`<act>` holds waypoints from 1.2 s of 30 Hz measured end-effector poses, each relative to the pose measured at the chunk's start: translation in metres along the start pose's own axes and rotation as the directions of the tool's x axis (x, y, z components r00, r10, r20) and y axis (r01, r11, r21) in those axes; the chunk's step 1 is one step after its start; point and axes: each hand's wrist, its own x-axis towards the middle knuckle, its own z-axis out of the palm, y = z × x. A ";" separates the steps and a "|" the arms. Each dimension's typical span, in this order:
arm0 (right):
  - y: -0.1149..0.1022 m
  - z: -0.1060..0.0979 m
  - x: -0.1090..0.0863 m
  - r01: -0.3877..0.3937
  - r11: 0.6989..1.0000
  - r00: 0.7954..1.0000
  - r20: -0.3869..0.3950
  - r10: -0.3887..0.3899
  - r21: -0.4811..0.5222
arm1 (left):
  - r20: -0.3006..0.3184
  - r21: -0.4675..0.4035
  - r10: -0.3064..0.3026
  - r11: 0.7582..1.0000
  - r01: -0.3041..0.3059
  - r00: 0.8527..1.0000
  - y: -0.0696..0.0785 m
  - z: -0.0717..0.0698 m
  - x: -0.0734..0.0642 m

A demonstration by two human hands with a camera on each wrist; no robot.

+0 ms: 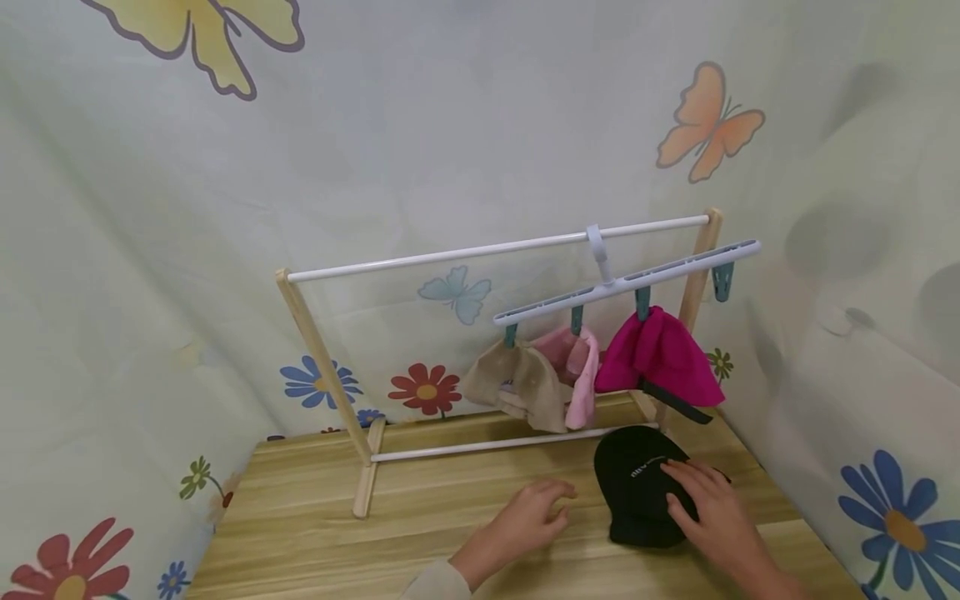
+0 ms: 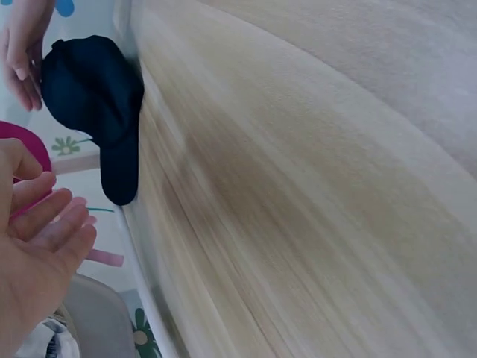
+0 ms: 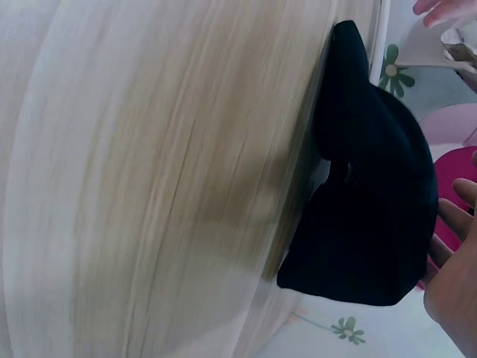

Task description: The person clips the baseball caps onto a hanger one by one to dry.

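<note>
A black baseball cap (image 1: 628, 475) lies crown up on the wooden tabletop, its small pale lettering showing in the head view. My right hand (image 1: 716, 521) is over the cap's right side, with relaxed fingertips on the crown. In the right wrist view these fingers (image 3: 441, 250) lie along the top of the cap (image 3: 376, 224). To the left of the cap my left hand (image 1: 525, 515) hovers above the table, loosely bent and holding nothing. The left wrist view shows this hand (image 2: 37, 246) palm-side with fingers spread, apart from the cap (image 2: 93, 89).
Behind stands a wood-and-white rack (image 1: 450, 257). From its bar hangs a white clip hanger (image 1: 622, 283) carrying a beige cap (image 1: 517, 379), a pink cap (image 1: 583, 383) and a magenta cap (image 1: 675, 362). A green clip (image 1: 722, 282) at the hanger's right end holds nothing. Flowered cloth surrounds the table (image 1: 300, 533).
</note>
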 end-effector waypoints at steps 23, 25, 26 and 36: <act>-0.023 0.007 0.008 0.096 0.995 0.995 0.022 -0.096 0.014 | -0.014 -0.037 -0.028 0.999 0.027 1.000 0.004 0.002 -0.011; -0.022 0.007 0.007 0.098 0.995 0.995 0.024 -0.098 0.015 | -0.024 -0.036 -0.024 0.999 0.023 0.999 0.006 0.003 -0.011; -0.020 0.006 0.007 0.102 0.995 0.994 0.021 -0.103 0.015 | -0.031 -0.037 -0.021 0.999 0.020 0.999 0.007 0.004 -0.010; -0.011 0.002 0.005 0.098 0.995 0.995 0.028 -0.098 0.005 | -0.067 -0.071 -0.011 0.997 0.006 0.998 0.018 0.012 0.000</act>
